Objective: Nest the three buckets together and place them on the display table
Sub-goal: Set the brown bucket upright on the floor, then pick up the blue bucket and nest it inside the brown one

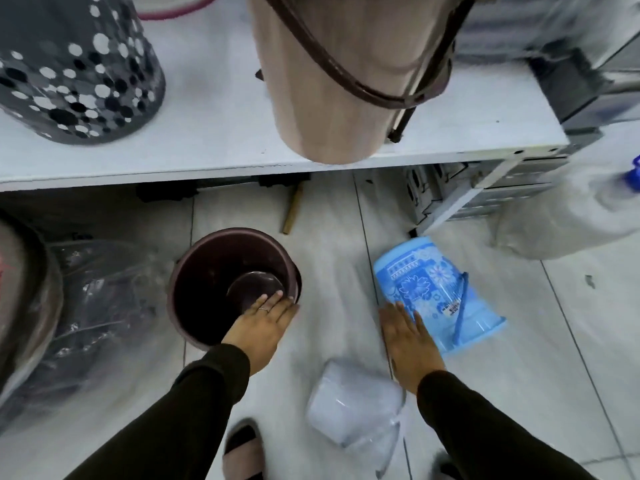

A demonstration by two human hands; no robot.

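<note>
On the tiled floor (329,237), left fingers (273,301) lie spread, ungripping, over the maroon bucket (207,271) rim; right fingers (401,318) flat beside the blue bucket (433,282).

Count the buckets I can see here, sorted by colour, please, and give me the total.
Dark maroon bucket, upright on the floor: 1
Blue patterned bucket, on its side on the floor: 1
Tan bucket, on the white table: 1
Total: 3

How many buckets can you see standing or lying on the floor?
2: a dark maroon bucket upright by the left hand, and a blue patterned bucket on its side by the right hand. Others may be hidden.
</note>
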